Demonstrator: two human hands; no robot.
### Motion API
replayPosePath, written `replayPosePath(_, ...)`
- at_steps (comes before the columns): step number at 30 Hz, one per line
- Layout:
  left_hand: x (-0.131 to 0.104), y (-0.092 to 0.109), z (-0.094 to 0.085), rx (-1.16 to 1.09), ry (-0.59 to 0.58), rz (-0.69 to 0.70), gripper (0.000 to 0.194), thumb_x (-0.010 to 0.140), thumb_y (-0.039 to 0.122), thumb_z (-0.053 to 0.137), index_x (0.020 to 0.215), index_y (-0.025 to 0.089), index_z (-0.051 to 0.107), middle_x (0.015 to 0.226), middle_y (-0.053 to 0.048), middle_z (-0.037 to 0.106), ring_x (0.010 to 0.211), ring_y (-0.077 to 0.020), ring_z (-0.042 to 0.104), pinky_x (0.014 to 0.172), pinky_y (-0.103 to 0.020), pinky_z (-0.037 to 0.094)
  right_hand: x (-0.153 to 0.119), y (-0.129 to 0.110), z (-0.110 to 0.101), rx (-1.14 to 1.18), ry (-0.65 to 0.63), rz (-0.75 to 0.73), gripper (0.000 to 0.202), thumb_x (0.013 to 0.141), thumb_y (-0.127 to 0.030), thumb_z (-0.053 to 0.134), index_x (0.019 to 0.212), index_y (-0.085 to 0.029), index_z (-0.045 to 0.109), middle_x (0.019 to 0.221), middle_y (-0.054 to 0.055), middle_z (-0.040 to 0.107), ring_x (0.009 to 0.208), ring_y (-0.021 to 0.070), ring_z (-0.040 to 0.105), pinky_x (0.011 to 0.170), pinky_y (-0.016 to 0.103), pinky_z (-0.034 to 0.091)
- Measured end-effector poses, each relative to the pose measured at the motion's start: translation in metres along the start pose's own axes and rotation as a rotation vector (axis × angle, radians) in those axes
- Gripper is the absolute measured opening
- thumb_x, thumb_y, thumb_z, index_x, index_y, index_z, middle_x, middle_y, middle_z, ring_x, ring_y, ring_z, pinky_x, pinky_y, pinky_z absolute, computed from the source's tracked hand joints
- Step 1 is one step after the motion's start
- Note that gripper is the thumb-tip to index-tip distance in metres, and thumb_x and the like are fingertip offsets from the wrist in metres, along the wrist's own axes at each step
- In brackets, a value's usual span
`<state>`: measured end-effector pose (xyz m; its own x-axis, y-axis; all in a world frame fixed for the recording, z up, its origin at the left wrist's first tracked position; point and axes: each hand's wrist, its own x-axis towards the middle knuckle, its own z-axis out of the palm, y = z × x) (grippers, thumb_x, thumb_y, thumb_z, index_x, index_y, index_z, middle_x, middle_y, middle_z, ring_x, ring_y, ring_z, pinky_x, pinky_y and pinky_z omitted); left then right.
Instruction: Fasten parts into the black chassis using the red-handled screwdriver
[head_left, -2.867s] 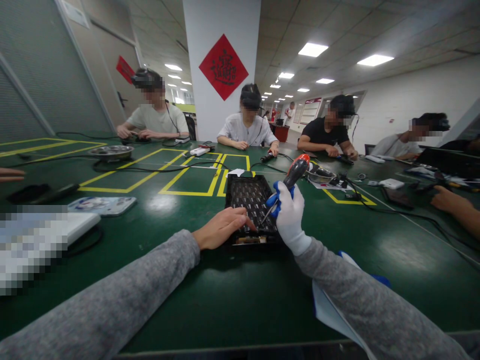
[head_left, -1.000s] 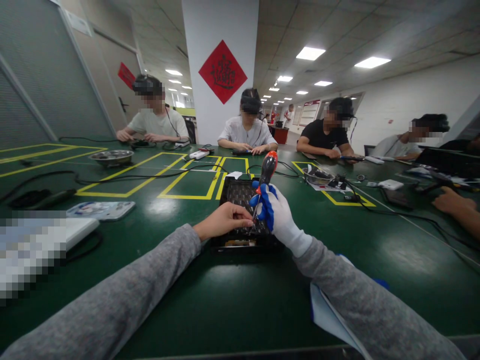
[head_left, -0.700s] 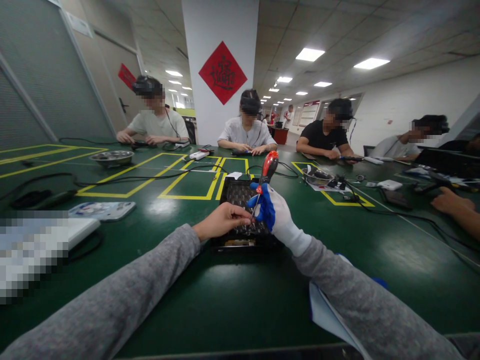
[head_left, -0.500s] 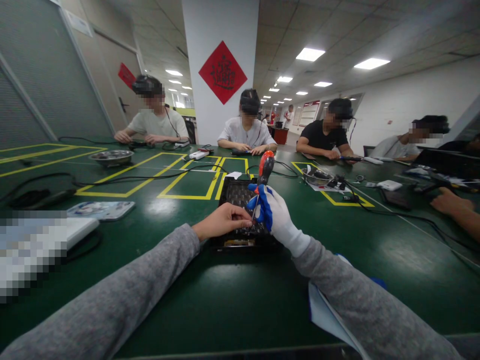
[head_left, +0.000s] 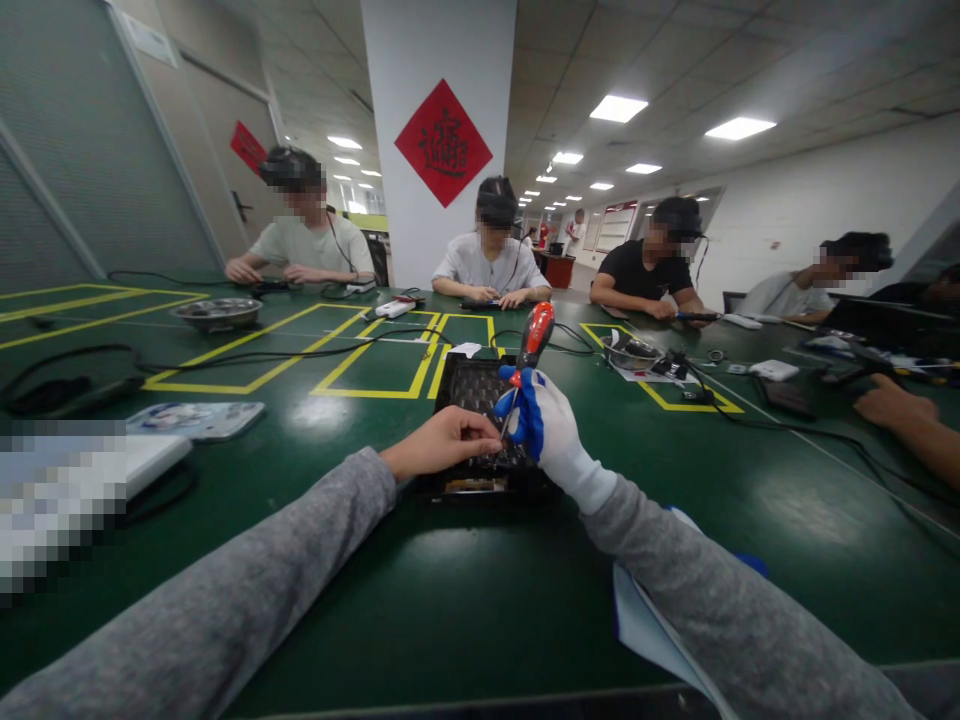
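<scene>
My right hand (head_left: 553, 430), in a white glove with blue fingers, is closed around a screwdriver (head_left: 537, 335) with a red and black handle. The screwdriver leans, its handle up and its shaft pointing down to the left. My bare left hand (head_left: 444, 442) pinches close to the screwdriver's tip; whatever is between its fingertips is too small to make out. Both hands are over a black casing (head_left: 466, 380) with a textured inner surface, lying on the green table (head_left: 450, 590). Part of the casing is hidden behind my hands.
A metal bowl (head_left: 217, 314) stands at the far left, another bowl (head_left: 631, 352) at the right among cables and small parts. A phone-like slab (head_left: 196, 420) lies left. Cloth (head_left: 660, 630) is under my right forearm. Co-workers sit opposite; a person's hand (head_left: 896, 405) reaches in at right.
The screwdriver's handle has tilted slightly to the right. My left hand keeps its pinch by the tip, and the view has shifted a little.
</scene>
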<state>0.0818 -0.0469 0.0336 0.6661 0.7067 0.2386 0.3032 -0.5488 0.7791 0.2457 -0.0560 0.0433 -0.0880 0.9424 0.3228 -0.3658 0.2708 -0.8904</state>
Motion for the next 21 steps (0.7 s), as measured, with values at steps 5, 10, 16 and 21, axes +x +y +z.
replayPosePath(5,-0.0008,0.0057,-0.0016,0.009,0.022,-0.002,0.040,0.086,0.045,0.043,0.076,0.013,0.064,0.072,-0.001,0.062,0.067,-0.0110,0.052,0.066,-0.023,0.041,-0.0006,0.0000,-0.0015,0.019,0.015,0.017,0.040,0.079,-0.048,0.050,0.100,-0.015,0.056,0.056,-0.004,0.059,0.035,0.0054,0.045,0.035,0.016,0.036)
replayPosePath(10,-0.0012,0.0067,-0.0020,-0.077,-0.011,-0.001,0.048,0.090,0.046,0.032,0.078,0.011,0.063,0.077,-0.003,0.063,0.067,-0.0113,0.052,0.068,-0.024,0.042,-0.0016,0.0004,-0.0014,0.015,0.007,0.018,0.039,0.079,-0.048,0.051,0.100,-0.015,0.056,0.057,-0.003,0.060,0.036,0.0055,0.046,0.036,0.017,0.036)
replayPosePath(16,0.0007,0.0002,0.0002,-0.188,-0.034,0.028,0.055,0.092,0.046,0.025,0.080,0.009,0.064,0.079,-0.008,0.067,0.066,-0.0127,0.056,0.065,-0.025,0.044,-0.0008,0.0025,-0.0029,0.009,0.006,0.025,0.042,0.078,-0.050,0.052,0.101,-0.014,0.057,0.056,-0.003,0.059,0.037,0.0058,0.046,0.036,0.017,0.036)
replayPosePath(21,0.0005,0.0011,0.0006,-0.186,-0.028,0.029,0.058,0.092,0.046,0.023,0.081,0.008,0.065,0.078,-0.009,0.068,0.066,-0.0130,0.057,0.064,-0.025,0.043,-0.0008,0.0019,-0.0029,0.016,0.002,0.028,0.041,0.079,-0.049,0.052,0.101,-0.014,0.056,0.056,-0.003,0.059,0.037,0.0059,0.046,0.035,0.017,0.036)
